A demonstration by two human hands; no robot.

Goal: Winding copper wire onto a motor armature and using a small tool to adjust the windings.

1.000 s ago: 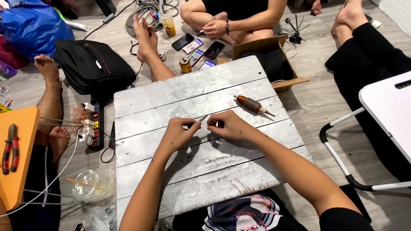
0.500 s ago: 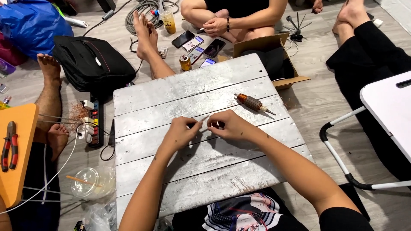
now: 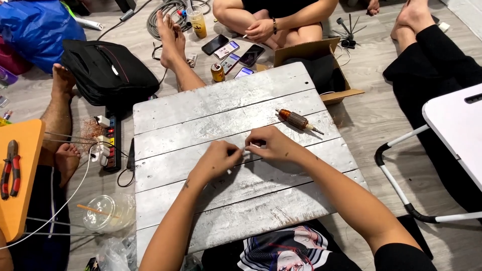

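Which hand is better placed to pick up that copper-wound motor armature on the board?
Probably the right hand. It sits just below and left of the motor armature, on the same side of the white wooden board. The left hand lies farther away and would have to cross over. Both pinch a small white piece.

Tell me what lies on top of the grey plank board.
On the board: a copper-wound motor armature and both hands, left and right, pinching something small and white, mostly hidden by fingers.

tiny white strip [image 3: 249,148] pinched between both hands' fingertips, held just above the middle of the grey plank table [image 3: 211,105]
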